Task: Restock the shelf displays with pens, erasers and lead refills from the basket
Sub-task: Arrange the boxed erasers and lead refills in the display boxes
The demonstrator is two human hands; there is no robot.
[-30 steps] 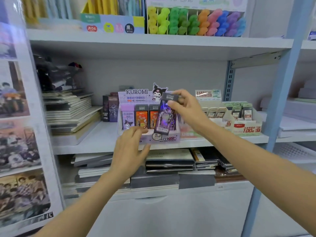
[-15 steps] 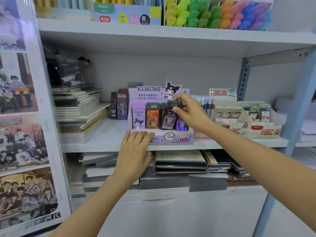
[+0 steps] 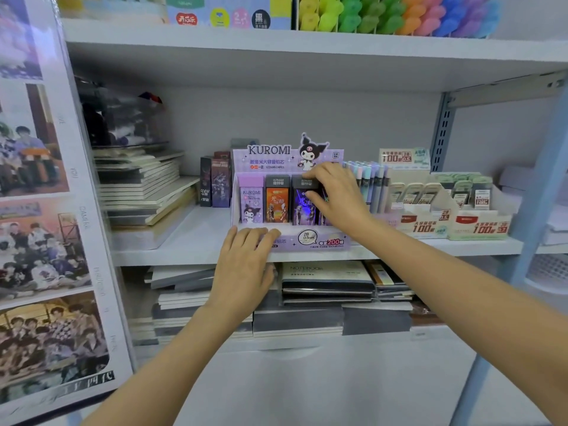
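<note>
A purple Kuromi display box stands at the front of the middle shelf, holding upright lead refill packs: a lilac one, an orange one and a dark purple one. My right hand pinches the dark cap of the dark purple pack, which stands in the box's third slot. My left hand lies flat with straight fingers against the box's front left lip. The basket is out of view.
A cream and green display of lead refills stands to the right, with pastel pens behind. Dark packs and stacked notebooks sit left. Notebooks fill the lower shelf. A blue upright bounds the right side.
My right hand has lowered the dark purple refill pack from in front of the box down into its slot. My left hand stays on the box's front lip. The camera moved closer.
</note>
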